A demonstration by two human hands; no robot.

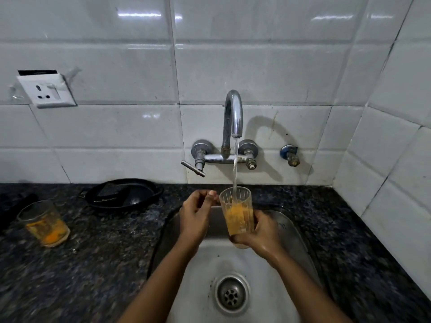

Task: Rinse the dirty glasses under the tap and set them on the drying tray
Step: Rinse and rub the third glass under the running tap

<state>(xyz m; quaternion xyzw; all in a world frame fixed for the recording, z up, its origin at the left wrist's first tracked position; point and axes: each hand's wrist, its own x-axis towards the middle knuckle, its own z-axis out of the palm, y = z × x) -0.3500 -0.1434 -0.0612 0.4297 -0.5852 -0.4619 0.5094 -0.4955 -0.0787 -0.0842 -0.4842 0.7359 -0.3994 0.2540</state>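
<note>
**Glass under the running tap, second glass waiting on the counter**

Nearest the camera, the steel sink fills the lower middle, its round drain sitting low in the basin. Both forearms reach in over it. The right hand is wrapped around the lower part of a clear ribbed glass, holding it upright above the basin; orange residue clouds the glass from about the middle down. The left hand is just beside the glass's rim, fingers curled and thumb forward; it seems to touch the rim, though blur makes contact hard to confirm, and it grasps nothing clearly.

A stream of water falls straight into the mouth of the glass from the curved chrome tap, mounted on the white tiled wall.

To the left, on the dark speckled counter, a second glass stands well apart from the sink, with orange liquid in its bottom. Behind it, against the wall, lies a black pan. Higher on the tiles, at the left, a white socket plate hangs loose.
</note>
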